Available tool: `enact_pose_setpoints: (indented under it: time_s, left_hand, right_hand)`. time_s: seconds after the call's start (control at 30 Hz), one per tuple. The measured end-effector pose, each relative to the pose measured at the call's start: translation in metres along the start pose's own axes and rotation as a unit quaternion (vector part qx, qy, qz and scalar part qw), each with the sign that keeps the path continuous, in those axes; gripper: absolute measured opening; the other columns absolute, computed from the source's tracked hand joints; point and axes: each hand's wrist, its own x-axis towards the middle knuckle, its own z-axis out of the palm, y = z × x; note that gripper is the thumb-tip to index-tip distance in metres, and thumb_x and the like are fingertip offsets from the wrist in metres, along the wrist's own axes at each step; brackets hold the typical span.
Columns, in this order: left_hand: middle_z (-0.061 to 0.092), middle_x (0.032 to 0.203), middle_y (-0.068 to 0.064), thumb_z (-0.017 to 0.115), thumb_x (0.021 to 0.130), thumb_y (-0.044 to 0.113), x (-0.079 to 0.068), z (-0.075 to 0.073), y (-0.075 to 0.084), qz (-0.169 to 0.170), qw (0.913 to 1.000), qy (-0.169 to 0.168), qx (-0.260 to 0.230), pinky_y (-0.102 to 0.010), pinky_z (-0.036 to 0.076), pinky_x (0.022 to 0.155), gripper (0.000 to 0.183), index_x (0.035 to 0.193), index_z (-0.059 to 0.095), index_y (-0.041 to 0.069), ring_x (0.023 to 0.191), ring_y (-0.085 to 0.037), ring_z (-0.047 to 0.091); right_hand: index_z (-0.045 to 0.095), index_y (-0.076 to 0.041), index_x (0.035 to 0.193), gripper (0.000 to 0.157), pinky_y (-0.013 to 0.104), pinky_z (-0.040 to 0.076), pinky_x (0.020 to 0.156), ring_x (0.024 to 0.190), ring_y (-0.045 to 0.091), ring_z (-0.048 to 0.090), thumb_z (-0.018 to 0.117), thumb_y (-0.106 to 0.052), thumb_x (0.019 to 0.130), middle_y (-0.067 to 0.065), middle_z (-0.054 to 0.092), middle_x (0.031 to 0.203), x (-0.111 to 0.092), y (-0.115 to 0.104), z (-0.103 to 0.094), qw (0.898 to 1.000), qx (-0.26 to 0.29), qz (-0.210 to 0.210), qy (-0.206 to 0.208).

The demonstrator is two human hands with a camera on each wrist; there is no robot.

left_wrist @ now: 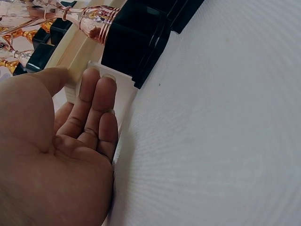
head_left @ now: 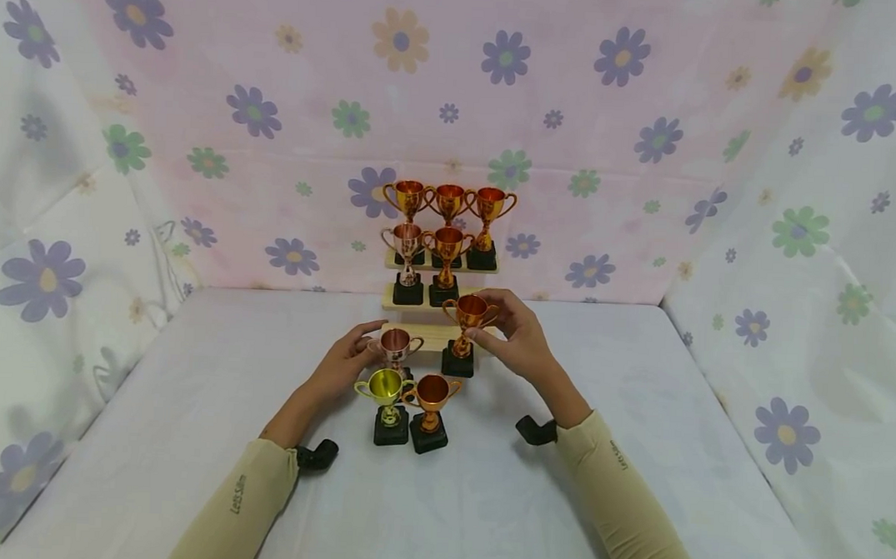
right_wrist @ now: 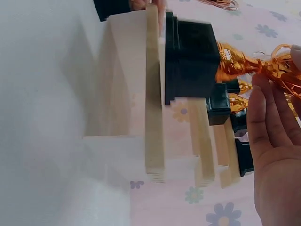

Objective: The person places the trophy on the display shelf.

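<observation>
My right hand (head_left: 516, 332) holds an orange-gold trophy cup (head_left: 467, 314) by its cup and stem. In the right wrist view the black base (right_wrist: 193, 59) of that trophy is right at the lowest board of the wooden stand (right_wrist: 154, 117). My left hand (left_wrist: 70, 141) holds nothing; its fingers are loosely bent beside the end of the stand. Next to it stands a rose-gold trophy (head_left: 396, 348), partly hidden behind a yellow-gold trophy (head_left: 386, 389). A copper-coloured trophy (head_left: 432, 395) stands to the right of the yellow-gold one on the table.
On the top step of the stand are three orange-gold trophies (head_left: 489, 206) in a row. The middle step bears a rose-gold trophy (head_left: 408, 249) and an orange-gold one (head_left: 448, 250). Flowered cloth (head_left: 441, 87) hangs behind and at both sides of the white table (head_left: 597, 486).
</observation>
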Motion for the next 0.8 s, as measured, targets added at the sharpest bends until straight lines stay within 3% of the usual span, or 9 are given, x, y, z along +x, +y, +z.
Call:
enact_pose_setpoints:
  time_s: [0.3, 0.5, 0.8]
  left_hand:
    - [0.067, 0.137, -0.026, 0.049, 0.115, 0.018, -0.002, 0.0, 0.001, -0.002, 1.0, 0.003, 0.001, -0.03, 0.055, 0.099, 0.051, 0.163, 0.038, 0.006, 0.109, -0.02, 0.073]
    - [0.066, 0.138, -0.027, 0.049, 0.115, 0.017, -0.001, 0.001, 0.001, -0.005, 1.0, 0.002, 0.004, -0.035, 0.055, 0.101, 0.05, 0.163, 0.038, 0.006, 0.111, -0.029, 0.072]
    - [0.071, 0.127, -0.023, 0.05, 0.114, 0.015, 0.0, 0.0, 0.001, -0.012, 0.9999, 0.009, 0.006, -0.039, 0.055, 0.099, 0.051, 0.163, 0.039, 0.007, 0.106, -0.022, 0.072]
  right_hand:
    - [0.057, 0.002, 0.142, 0.054, 0.028, 0.056, 0.099, 0.104, 0.018, 0.068, 0.074, 0.013, 0.092, 0.021, 0.065, 0.132, 0.005, -0.004, -0.007, 0.998, 0.025, -0.038, 0.046]
    - [0.055, 0.006, 0.142, 0.054, 0.025, 0.055, 0.1, 0.101, 0.012, 0.068, 0.073, 0.016, 0.092, 0.025, 0.065, 0.13, 0.012, -0.007, -0.013, 0.997, 0.009, -0.028, 0.078]
    - [0.053, 0.009, 0.14, 0.051, 0.024, 0.056, 0.096, 0.099, 0.013, 0.066, 0.072, 0.015, 0.092, 0.027, 0.064, 0.125, 0.024, -0.01, -0.022, 0.996, 0.014, -0.025, 0.088]
